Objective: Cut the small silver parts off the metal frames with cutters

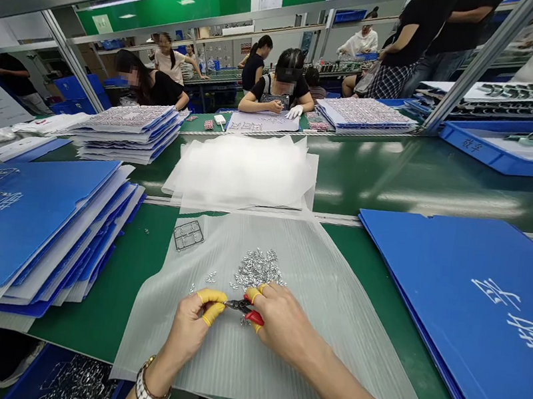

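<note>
In my right hand [278,319] is a pair of red-handled cutting pliers [254,317], their dark jaws pointing left. The jaw tips meet the pinched fingertips of my left hand [196,323], where a small part seems to be held, too tiny to make out. Yellow finger cots cover the fingertips of both hands. Just beyond the pliers lies a heap of small shiny metal pieces [259,269] on a white foam sheet [323,289]. A few loose pieces [211,277] sit left of the heap. Farther left rests a flat metal frame [188,236] with a grid inside.
Blue and white sheets are stacked [40,224] at left, with metal parts on top. Large blue folders [466,278] lie at right. White foam sheets [245,172] are piled ahead. A blue bin [75,385] of metal parts stands below left. Co-workers sit across the bench.
</note>
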